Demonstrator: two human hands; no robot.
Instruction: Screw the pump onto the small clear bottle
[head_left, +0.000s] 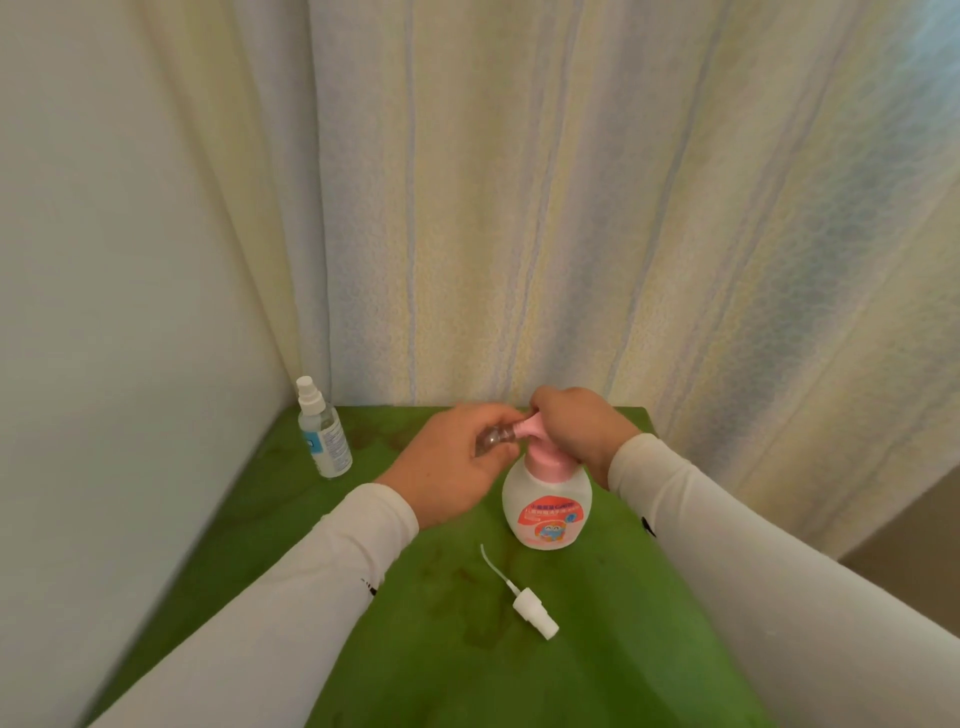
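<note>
Nearest you, a white plastic spray head (535, 610) with a thin curved dip tube lies on the green table (597, 675). Farther back, your left hand (449, 465) grips a small clear bottle (491, 440) at the pink spout of the rounded, frosted pump bottle (546, 506), while your right hand (576, 428) curls over that pump top. Far left stands a slim clear spray bottle (322, 431).

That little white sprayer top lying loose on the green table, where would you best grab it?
Probably by the thick white cap of the sprayer top, pinched across its sides from above. It lies flat on the table, and its thin dip tube curving toward the soap bottle looks too bendy to grip. Nothing crowds it.
</note>
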